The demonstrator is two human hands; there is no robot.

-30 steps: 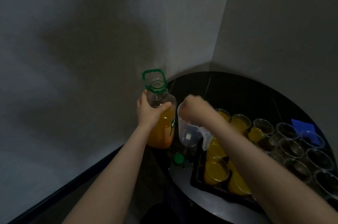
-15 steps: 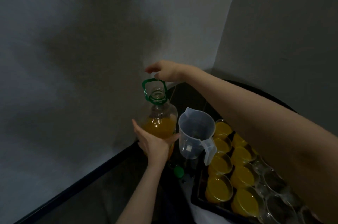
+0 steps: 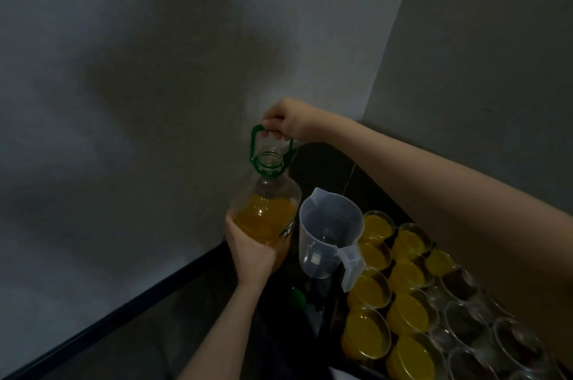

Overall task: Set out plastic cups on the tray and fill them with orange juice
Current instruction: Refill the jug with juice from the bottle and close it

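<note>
Right hand point(image 3: 286, 120) now down gripping green handle point(image 3: 255, 144), left hand point(image 3: 252, 247) cupping juice bottle point(image 3: 266, 209), label unreadable.

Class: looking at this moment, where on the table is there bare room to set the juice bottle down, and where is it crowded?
Bare room: the dark table behind the jug, toward the wall corner. A tighter patch lies in front of the jug, beside the green cap. Crowded: the tray, where filled cups and empty cups stand rim to rim.

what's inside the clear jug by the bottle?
The clear jug looks empty: its bottom shows through the open top, no juice visible. The dim light could hide a thin film.
</note>
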